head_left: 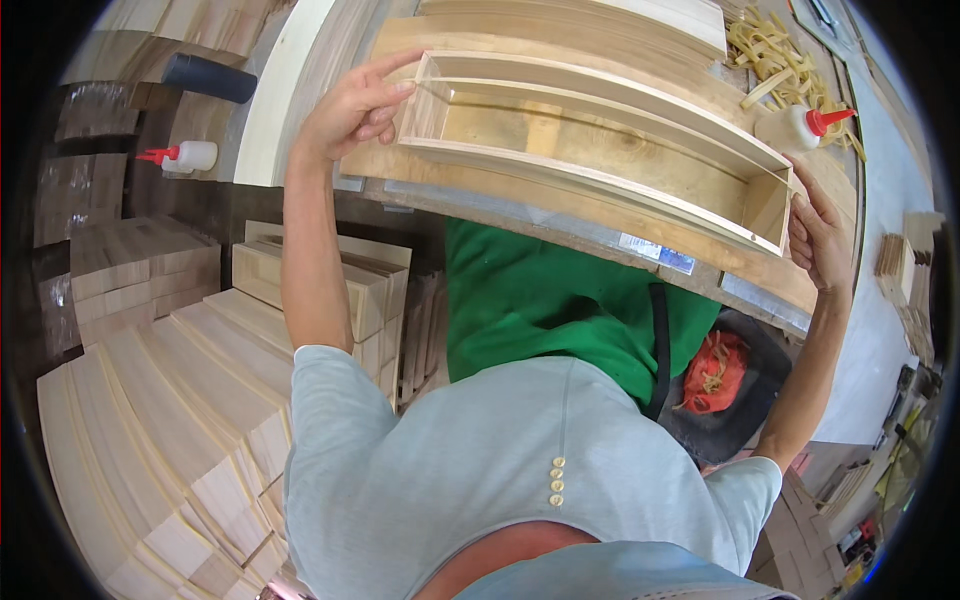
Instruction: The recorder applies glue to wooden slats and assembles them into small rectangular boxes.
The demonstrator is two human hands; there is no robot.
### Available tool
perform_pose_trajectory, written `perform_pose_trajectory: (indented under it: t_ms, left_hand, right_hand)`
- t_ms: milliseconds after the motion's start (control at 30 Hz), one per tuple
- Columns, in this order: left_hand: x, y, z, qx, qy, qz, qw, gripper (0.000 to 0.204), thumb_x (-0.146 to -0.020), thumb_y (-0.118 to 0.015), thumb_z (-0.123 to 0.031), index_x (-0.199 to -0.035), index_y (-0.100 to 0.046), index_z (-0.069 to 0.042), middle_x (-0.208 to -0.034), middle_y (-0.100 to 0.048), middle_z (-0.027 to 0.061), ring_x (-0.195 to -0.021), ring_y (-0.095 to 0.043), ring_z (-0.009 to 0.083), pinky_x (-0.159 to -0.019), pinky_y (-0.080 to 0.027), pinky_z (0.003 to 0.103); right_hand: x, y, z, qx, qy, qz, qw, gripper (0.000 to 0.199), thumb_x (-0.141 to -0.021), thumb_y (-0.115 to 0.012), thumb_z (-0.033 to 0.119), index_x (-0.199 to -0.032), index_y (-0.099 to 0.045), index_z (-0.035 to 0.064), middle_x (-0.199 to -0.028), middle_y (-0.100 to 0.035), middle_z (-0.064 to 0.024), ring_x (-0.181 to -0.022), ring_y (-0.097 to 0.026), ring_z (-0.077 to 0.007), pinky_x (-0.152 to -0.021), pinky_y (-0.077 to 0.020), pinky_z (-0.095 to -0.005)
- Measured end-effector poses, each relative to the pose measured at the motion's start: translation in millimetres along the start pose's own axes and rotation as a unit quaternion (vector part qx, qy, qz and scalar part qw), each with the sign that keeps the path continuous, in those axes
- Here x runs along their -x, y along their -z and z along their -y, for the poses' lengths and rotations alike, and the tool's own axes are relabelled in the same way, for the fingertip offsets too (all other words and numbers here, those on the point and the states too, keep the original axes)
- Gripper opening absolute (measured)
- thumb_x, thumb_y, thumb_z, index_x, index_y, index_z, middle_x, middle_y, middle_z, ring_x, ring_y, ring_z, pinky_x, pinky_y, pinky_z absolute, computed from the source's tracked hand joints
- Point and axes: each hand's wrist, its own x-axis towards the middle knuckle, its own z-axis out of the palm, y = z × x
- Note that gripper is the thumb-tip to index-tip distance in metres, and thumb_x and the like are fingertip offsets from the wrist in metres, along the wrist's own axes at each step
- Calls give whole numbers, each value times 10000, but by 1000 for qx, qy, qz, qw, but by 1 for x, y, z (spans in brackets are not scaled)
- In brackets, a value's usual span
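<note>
A long, narrow rectangular frame of pale wood [585, 180] spans the space between my hands, over the workbench. Its board-like sides stand upright, and a brownish wooden surface shows inside them. At its left end, my left hand [362, 108] grips the corner, with thumb and index finger extended along it and the other fingers curled. My right hand [818, 232] is closed around the right end, its fingers partly hidden behind the wood. A thin band seems to cross the left end; how far it runs I cannot tell.
A white bottle with a red nozzle [800, 127] lies beside tan elastic bands [775, 60]. Another red-tipped bottle [190, 156] and a dark cylinder [208, 78] are left. Boards [560, 35] lie behind the frame; stacked wood [170, 400] fills the lower left. A red bag [715, 372] sits below the bench.
</note>
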Motion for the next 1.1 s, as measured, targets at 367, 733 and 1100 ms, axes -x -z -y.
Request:
perform_pose_trajectory:
  t_ms: [367, 733, 1100]
  left_hand:
    - [-53, 6, 34, 196, -26, -79, 977, 185, -896, -562, -106, -1010, -623, 27, -566, -441, -58, -370, -310, 20, -373, -318, 190]
    - [-23, -4, 41, -40, -51, -155, 986, 290, -927, -564, -209, -1113, -628, 4, -927, -659, 68, -771, -614, 116, -673, -512, 234]
    - [-36, -14, 35, -41, -58, -237, 969, 300, -927, -555, -282, -1053, -635, -22, -986, -623, 40, -929, -563, 118, -831, -433, 269]
  right_hand:
    - [-41, 20, -22, -144, 24, -20, 989, 194, -959, -493, 132, -1058, -579, -12, -651, -519, 0, -386, -338, -20, -306, -277, -159]
    - [-28, 19, -43, 6, 68, -94, 993, 342, -972, -499, 248, -1229, -563, 31, -976, -621, -8, -862, -572, -81, -767, -498, -280]
    - [-40, -5, -2, 120, -12, -83, 989, 415, -903, -570, 432, -1083, -636, 64, -987, -602, 0, -856, -539, -97, -732, -467, -260]
